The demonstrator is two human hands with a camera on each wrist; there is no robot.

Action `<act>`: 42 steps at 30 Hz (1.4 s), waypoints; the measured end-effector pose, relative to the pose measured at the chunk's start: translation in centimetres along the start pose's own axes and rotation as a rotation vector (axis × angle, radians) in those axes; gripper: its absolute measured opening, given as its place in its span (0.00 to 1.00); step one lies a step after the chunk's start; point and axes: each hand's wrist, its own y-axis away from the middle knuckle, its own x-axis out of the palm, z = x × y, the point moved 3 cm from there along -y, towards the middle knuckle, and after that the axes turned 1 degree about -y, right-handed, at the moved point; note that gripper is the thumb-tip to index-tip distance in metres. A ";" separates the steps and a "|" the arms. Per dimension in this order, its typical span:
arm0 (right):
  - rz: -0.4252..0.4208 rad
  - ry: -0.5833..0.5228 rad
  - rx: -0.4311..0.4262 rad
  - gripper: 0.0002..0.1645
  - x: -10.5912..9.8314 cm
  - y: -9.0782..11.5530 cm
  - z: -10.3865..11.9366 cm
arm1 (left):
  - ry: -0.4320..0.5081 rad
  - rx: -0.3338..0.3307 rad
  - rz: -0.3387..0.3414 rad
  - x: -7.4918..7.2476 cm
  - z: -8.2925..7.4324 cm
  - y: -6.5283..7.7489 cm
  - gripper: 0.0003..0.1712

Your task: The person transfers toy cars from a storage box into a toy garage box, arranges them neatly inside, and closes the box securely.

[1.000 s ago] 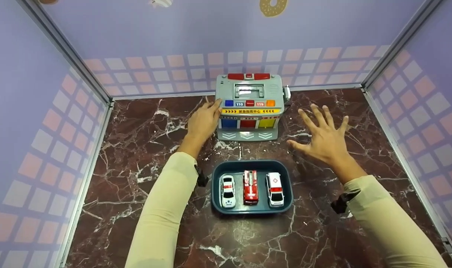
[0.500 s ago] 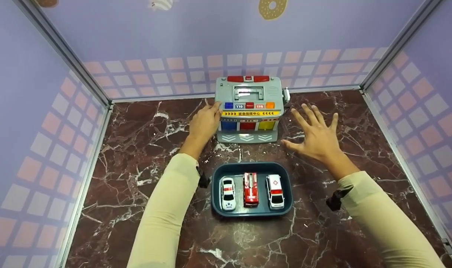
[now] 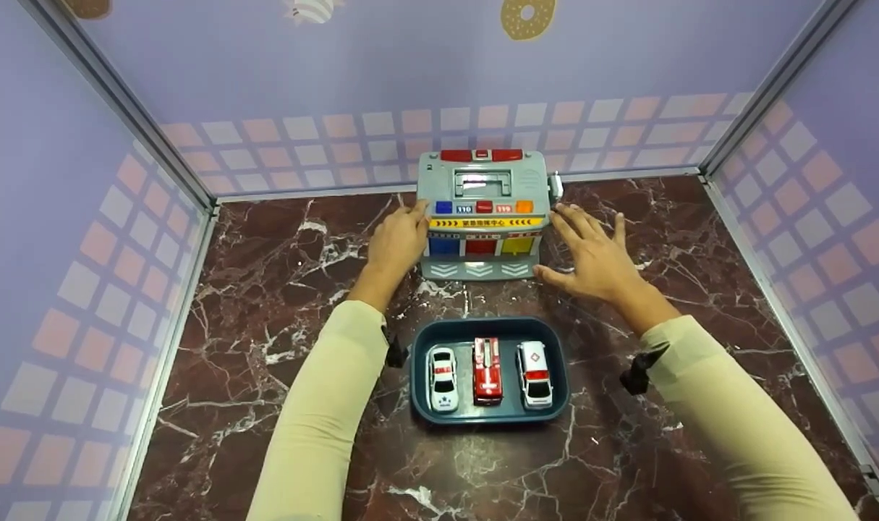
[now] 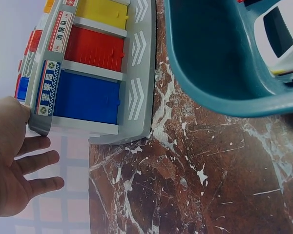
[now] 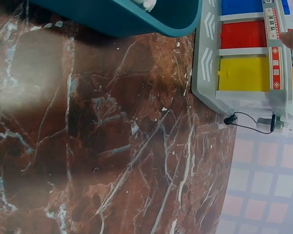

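A grey toy rescue station (image 3: 482,184) stands at the back middle of the table, with blue, red and yellow garage doors along its front. My left hand (image 3: 397,242) touches the station's left side at the roof corner; in the left wrist view, several of its fingers extend straight past that corner. My right hand (image 3: 597,257), fingers spread, is at the station's right side, its fingertips close to the roof edge; contact is unclear. In front, a dark teal tray (image 3: 490,418) holds a white police car (image 3: 443,380), a red fire truck (image 3: 487,373) and a white ambulance (image 3: 535,376).
The dark red marbled table (image 3: 280,340) is bounded by lilac walls with pink and white squares behind and on both sides. A white handle-like part (image 3: 555,186) sticks out at the station's right, where a black cord (image 5: 249,127) hangs.
My right hand has moved left, up to the station's right side, its fingers closer together. My left hand stays at the station's left side. The tray and vehicles have not moved.
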 end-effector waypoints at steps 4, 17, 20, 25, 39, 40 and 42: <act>0.002 -0.024 -0.022 0.60 0.0 -0.7 0.3 | -0.007 0.004 0.001 -0.1 -0.1 0.0 0.27; 0.011 -0.044 -0.095 0.59 0.5 -2.6 1.3 | -0.011 -0.024 0.010 0.0 0.1 0.3 0.26; 0.003 -0.056 -0.111 0.59 0.6 -2.9 1.4 | -0.018 -0.020 0.014 0.1 0.1 0.3 0.25; -0.002 -0.082 -0.123 0.58 0.5 -3.3 1.5 | -0.026 -0.009 0.004 0.0 -0.1 0.1 0.25; 0.048 -0.095 -0.098 0.61 0.6 -3.7 1.0 | -0.026 -0.018 0.013 0.0 -0.2 0.1 0.25; 0.051 -0.094 -0.095 0.61 0.6 -3.7 1.0 | -0.026 -0.018 0.012 0.0 -0.1 0.1 0.25; 0.051 -0.094 -0.092 0.61 0.7 -3.8 1.0 | -0.023 -0.019 0.015 0.0 -0.1 0.1 0.26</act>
